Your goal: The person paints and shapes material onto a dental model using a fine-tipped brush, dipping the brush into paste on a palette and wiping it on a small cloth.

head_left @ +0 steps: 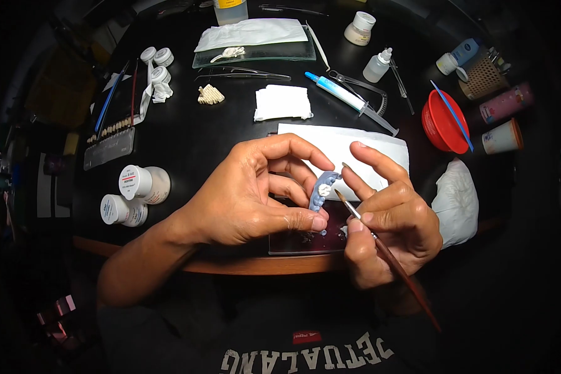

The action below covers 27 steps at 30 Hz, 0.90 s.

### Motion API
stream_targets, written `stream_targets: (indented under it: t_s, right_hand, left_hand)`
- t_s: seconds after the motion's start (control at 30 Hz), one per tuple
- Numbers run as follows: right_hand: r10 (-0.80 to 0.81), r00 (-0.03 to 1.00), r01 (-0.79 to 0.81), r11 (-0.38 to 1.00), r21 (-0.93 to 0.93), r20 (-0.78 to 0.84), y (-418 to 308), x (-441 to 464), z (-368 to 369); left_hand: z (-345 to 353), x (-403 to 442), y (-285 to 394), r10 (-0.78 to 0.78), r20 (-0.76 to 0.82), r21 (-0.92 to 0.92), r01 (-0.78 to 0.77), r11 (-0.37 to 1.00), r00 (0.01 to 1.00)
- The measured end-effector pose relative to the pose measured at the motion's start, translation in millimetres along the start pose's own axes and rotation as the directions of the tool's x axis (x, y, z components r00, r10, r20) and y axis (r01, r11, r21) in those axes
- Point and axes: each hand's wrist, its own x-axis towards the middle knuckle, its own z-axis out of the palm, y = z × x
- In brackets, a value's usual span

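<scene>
My left hand [249, 193] pinches a blue-grey dental model [316, 202] between thumb and fingers, holding it up over the front of the table. A patch of white material [324, 189] sits on the model's teeth. In my right hand [396, 224] is a fine paintbrush [386, 252] with a dark red handle and metal ferrule, gripped like a pen. Its pointed tip is close beside the white patch; whether it touches I cannot tell. Behind the hands lies a folded white paper towel [374, 149] on a dark tile [287, 243].
Powder jars [136, 182] stand at the left. Farther back are a glass slab [255, 53], tweezers [249, 73], a shade tab stack [210, 95], a folded tissue [283, 103] and a syringe [349, 100]. To the right are a red bowl [442, 124], a dropper bottle [377, 65] and a crumpled tissue [456, 202].
</scene>
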Motion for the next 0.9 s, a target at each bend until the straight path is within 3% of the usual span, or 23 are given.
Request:
stream_targets:
  t_s: [0.9]
  right_hand:
    - [0.024, 1.000, -0.024, 0.999, -0.027, -0.004, -1.3, -0.2, 4.4]
  left_hand:
    - [9.5, 1.7, -4.3, 0.102, -0.058, -0.019, -0.104, 0.994, 0.993]
